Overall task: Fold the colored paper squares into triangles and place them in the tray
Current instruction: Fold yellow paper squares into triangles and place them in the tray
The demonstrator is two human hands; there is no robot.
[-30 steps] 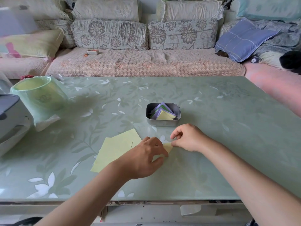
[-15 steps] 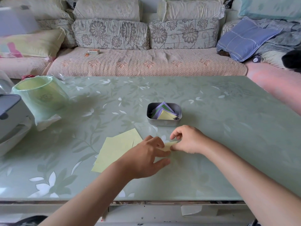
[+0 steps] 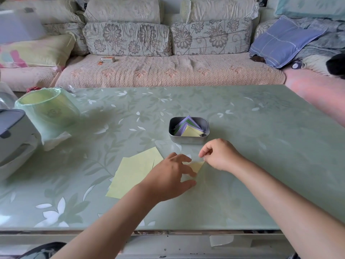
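Spreading out was what my L hand [image 3: 168, 176] had just done. A sec ago its fingers [image 3: 189, 171] were bunched w/ the thumb tucked in; at this moment they lay fanned and fairly straight across the small yellow piece [image 3: 197, 166], thumb out to the side, pressing it to the table [image 3: 261, 156]. My R hand [image 3: 220, 156] had barely shifted. It sat just right of the piece, fingers curled, w/ the paper's right tip running in under them. Whether they really pinched that tip or only touched it I couldn't tell, as the knuckles hid it. More of the piece showed between my hands than before, a pale wedge pointing at the R hand, so I judged the fold was made and I was flattening the crease, not yet lifting. Just left, partly under my L wrist, the flat yellow squares [image 3: 136, 171] lay unfolded and overlapping, prob. two or more. Beyond my hands, near but apart, the metal tray [image 3: 188, 140] already held purple, green and yellow triangles [image 3: 190, 132], so the job looked well along. Next, imo: finish the crease, pick the piece up, drop it in the tray. Far left stood a green-lined bin [image 3: 46, 109].
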